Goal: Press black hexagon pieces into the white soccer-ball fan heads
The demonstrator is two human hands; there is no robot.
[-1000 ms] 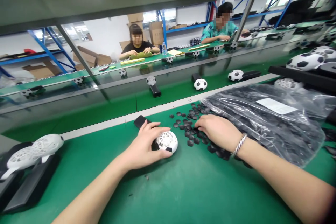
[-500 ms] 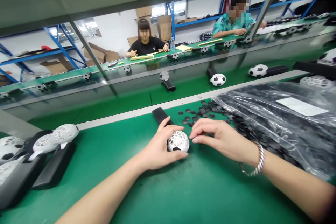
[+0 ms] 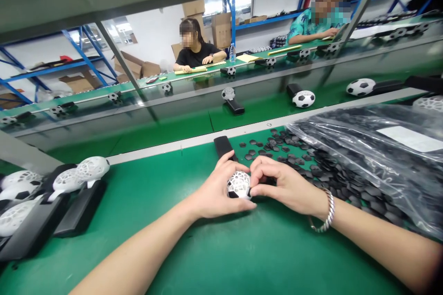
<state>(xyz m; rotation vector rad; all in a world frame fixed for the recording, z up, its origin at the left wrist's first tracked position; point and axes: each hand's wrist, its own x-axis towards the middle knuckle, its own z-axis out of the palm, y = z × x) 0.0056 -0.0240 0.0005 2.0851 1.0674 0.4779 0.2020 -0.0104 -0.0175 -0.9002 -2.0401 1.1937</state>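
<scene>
My left hand curls around a white openwork soccer-ball head with black patches, thumb below and fingers above. From the ball a black handle points away across the green table, partly hidden by my fingers. My right hand is pinched, its thumb and fingertips at the ball's right edge. Something dark shows at those fingertips; whether it is pinched or part of the ball I cannot tell. Right behind this hand lie loose black pentagon pieces.
A clear plastic bag of black pieces covers the right side. Several ball-headed items with black handles are piled at left. Others lie on the green conveyor belt beyond the pale rail. Two people sit across the line.
My right hand has moved left, and its pinched fingertips now meet the ball's edge. My left hand keeps its hold. The view has shifted slightly; one person opposite has turned their head.
</scene>
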